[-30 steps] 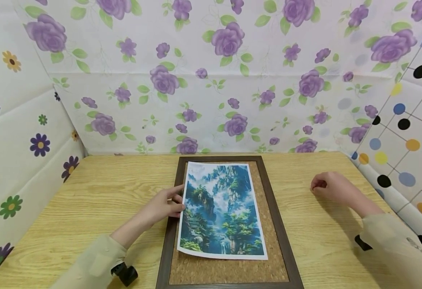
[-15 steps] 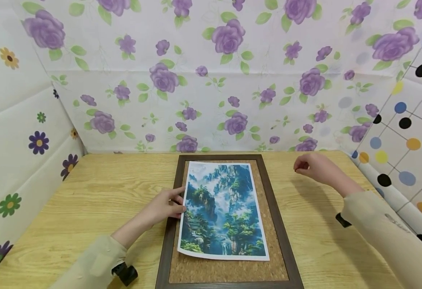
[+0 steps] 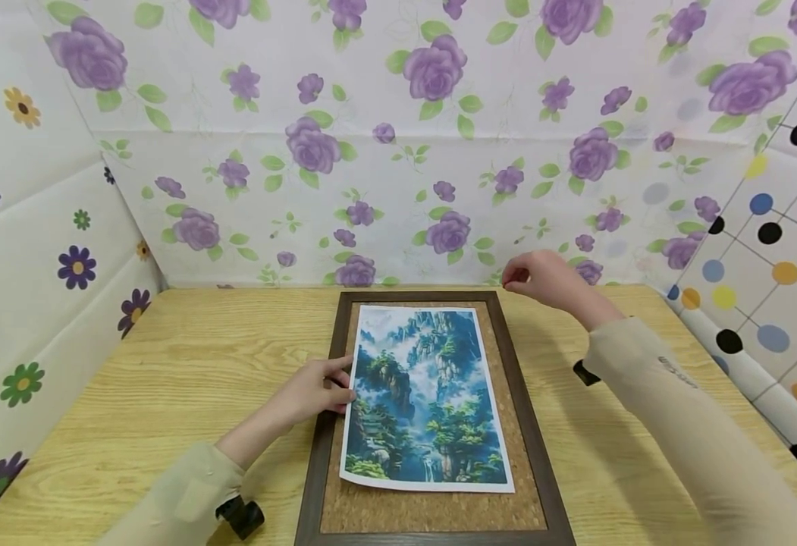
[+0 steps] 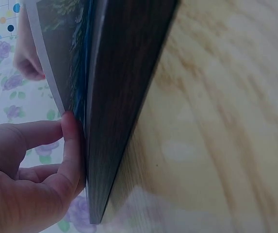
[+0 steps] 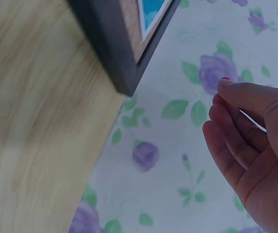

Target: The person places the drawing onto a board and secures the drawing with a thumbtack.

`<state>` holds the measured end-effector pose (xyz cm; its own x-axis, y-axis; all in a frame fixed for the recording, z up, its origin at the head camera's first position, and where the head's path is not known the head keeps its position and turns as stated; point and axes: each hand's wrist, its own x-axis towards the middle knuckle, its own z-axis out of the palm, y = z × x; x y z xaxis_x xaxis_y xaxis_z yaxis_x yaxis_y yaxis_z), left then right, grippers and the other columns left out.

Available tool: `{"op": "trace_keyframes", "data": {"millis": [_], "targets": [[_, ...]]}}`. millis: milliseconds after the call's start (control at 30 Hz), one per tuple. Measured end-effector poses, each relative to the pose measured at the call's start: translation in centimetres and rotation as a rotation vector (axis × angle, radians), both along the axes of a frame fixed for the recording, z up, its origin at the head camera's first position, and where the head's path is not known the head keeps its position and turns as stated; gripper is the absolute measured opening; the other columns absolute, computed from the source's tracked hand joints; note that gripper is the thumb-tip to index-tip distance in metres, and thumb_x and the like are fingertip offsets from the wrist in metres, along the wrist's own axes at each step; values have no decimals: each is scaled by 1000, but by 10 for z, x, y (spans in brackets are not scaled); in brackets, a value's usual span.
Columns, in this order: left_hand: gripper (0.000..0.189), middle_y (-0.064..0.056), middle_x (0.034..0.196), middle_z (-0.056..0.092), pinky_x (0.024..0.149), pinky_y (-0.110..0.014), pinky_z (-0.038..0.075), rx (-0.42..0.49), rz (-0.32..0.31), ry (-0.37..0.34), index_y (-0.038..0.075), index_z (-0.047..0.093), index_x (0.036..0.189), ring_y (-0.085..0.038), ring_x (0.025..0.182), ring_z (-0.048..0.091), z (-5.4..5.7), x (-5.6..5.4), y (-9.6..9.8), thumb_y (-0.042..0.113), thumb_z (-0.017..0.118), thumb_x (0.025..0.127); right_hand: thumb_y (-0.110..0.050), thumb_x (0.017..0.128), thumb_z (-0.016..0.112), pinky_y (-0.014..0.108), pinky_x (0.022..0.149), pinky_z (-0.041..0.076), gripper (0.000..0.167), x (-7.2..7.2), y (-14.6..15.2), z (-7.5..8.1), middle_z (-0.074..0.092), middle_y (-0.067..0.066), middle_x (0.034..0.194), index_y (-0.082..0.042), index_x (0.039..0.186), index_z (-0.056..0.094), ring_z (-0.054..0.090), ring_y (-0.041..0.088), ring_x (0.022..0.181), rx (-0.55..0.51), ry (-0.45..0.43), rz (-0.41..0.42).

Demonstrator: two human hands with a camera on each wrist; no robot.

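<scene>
Two hands attend the landscape print (image 3: 432, 394) lying on the framed corkboard (image 3: 432, 518): the left hand (image 3: 309, 392) pinches its left edge while the right hand (image 3: 548, 282), pinched together on a small red thing (image 5: 225, 78), has swung in beside the far right corner, seemingly bringing that piece closer.

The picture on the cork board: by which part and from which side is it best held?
Probably pinch the picture at its lower left corner, coming from the near side: that corner seems lifted off the cork board, so a finger may slide under. The left hand touches the left edge.
</scene>
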<state>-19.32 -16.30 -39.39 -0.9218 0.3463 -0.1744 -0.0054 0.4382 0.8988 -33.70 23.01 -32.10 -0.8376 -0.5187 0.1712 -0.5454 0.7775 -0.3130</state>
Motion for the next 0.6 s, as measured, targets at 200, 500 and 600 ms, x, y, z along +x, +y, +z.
{"op": "trace_keyframes", "data": {"millis": [200,500,600], "targets": [[69,-15,102,57,75,-33,62,12,1,-16,-4,27,154,-13,79,66,0,1,0,1,61,94,-12,94,68,39,77,57,7,-9,-29,2,73,7,92,-11,94,74,67,19,83,2,8,27],[69,-19,108,58,75,-33,62,24,8,-34,-5,27,154,-14,80,66,-1,1,0,0,61,94,-12,93,69,39,78,57,6,-23,-59,-4,73,7,91,-11,93,74,67,20,82,-32,-42,49],[69,-19,109,57,75,-33,62,27,13,-35,-5,27,154,-14,81,66,-1,1,0,0,61,94,-13,93,69,39,79,57,7,-28,-67,-7,73,8,92,-9,93,75,67,21,82,-56,-55,43]]}}
